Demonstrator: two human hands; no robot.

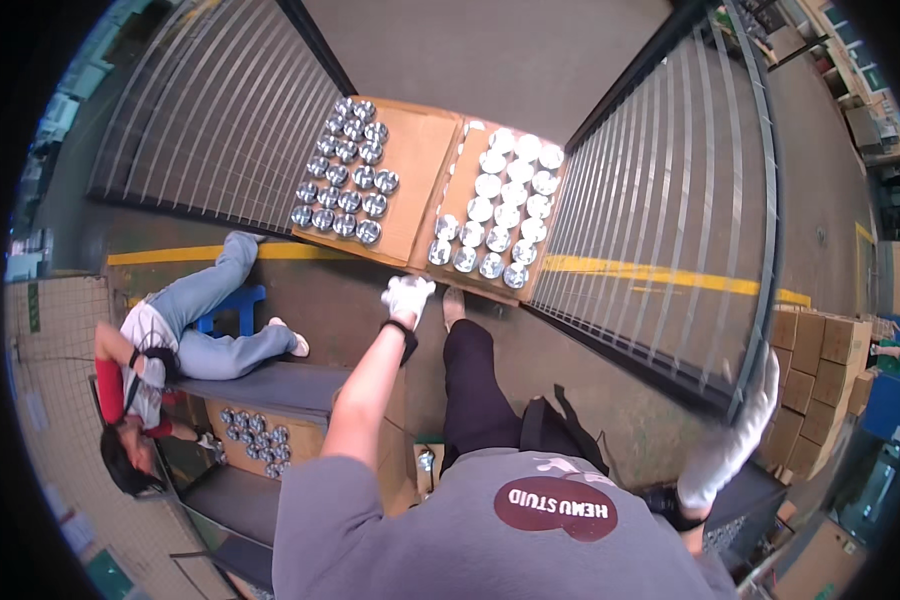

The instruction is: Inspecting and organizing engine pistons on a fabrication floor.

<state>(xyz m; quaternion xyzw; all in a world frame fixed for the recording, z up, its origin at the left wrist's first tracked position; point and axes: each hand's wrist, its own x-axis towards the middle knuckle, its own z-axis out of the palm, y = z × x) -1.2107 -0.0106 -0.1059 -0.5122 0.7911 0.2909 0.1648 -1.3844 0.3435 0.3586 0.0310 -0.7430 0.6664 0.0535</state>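
My left hand (408,295), in a white glove, is just short of the near edge of two cardboard sheets. Its fingers look loosely apart, and I see nothing in them. The left sheet (417,165) carries rows of shiny round metal parts (337,175) along its left side, with bare cardboard beside them. More such parts (507,213) stand in rows across the right sheet (462,165), bright with glare. My right hand (732,447), also gloved, reaches out at the right with fingers stretched beside the near corner of a mesh panel (670,210). Whether it touches the panel cannot be told.
Another mesh panel (220,110) flanks the sheets on the left. A person (150,350) sits at a dark bench (260,385) on my left, by a box of metal parts (255,437). Stacked cartons (815,385) stand at the right. A yellow line (180,256) crosses the floor.
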